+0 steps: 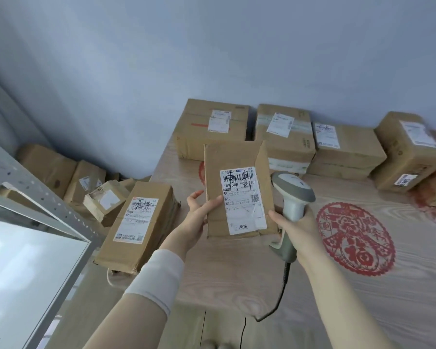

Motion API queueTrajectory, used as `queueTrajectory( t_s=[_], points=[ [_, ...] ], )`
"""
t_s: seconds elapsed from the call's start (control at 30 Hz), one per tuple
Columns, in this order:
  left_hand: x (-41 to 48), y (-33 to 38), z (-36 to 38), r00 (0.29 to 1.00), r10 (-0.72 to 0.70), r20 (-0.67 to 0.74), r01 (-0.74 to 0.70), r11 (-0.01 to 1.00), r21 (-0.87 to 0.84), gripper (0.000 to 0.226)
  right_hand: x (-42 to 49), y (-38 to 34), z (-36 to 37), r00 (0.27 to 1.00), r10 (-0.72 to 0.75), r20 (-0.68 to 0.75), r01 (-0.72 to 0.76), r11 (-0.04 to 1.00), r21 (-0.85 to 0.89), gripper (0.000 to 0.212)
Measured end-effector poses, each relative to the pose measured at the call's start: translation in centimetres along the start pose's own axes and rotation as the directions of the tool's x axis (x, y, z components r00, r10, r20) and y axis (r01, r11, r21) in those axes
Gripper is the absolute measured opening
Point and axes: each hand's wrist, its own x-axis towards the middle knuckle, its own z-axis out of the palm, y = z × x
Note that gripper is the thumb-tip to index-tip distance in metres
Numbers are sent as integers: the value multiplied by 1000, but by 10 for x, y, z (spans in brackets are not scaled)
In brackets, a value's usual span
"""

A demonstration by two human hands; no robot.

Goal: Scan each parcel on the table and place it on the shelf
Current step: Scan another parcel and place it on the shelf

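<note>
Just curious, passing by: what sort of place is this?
Probably a parcel sorting room: labelled cardboard parcels line the table, the right hand holds a barcode scanner, a metal shelf stands beside.

Label point(242, 201) on the parcel point(227, 157) reads "B01" and "淘宝"; paper-cut point(355, 238) on the table point(363, 311) shows "福".

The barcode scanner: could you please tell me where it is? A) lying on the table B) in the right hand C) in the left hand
B: the right hand curls round the handle of the barcode scanner, while the left hand holds the parcel.
</note>
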Motion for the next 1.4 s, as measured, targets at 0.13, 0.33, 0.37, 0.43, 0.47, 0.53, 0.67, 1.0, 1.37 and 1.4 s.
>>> queueTrajectory(
  t_s=[0.13, 0.33, 0.37, 0.43, 0.47, 0.53, 0.67, 1.0, 1.37, 1.4],
  points=[
    [-4, 22, 4, 987, 156, 32, -157, 987, 39, 102, -7, -26, -14, 997, -77, 7, 77, 997, -4, 18],
    [-6, 59, 12, 946, 324, 5, -324, 945, 52, 105, -37, -76, -13, 950, -252, 186, 243, 968, 68, 14],
    [-6, 64, 14, 939, 344, 3, -343, 938, 50, 105, -41, -81, -10, 939, -251, 234, 245, 968, 54, 16],
    [-8, 72, 16, 929, 370, 6, -369, 927, 64, 105, -46, -87, -2, 921, -244, 305, 249, 968, 21, 18],
    [-9, 76, 17, 926, 378, 10, -377, 923, 73, 103, -48, -90, 1, 915, -240, 325, 253, 968, 3, 19],
    [-10, 82, 18, 921, 389, 9, -388, 918, 83, 99, -50, -93, 6, 908, -236, 346, 257, 966, -15, 19],
    [-11, 89, 19, 918, 397, 5, -396, 914, 90, 99, -54, -99, 9, 905, -237, 352, 256, 967, -8, 19],
    [-11, 95, 13, 909, 415, 17, -415, 903, 115, 91, -61, -111, 8, 893, -246, 377, 291, 954, -67, 23],
    [-13, 96, 13, 912, 411, 22, -410, 905, 117, 100, -63, -113, 3, 896, -213, 390, 264, 961, -82, 18],
    [-13, 96, 13, 912, 410, 20, -410, 905, 114, 98, -63, -113, 2, 895, -213, 392, 263, 961, -80, 17]
  ],
)
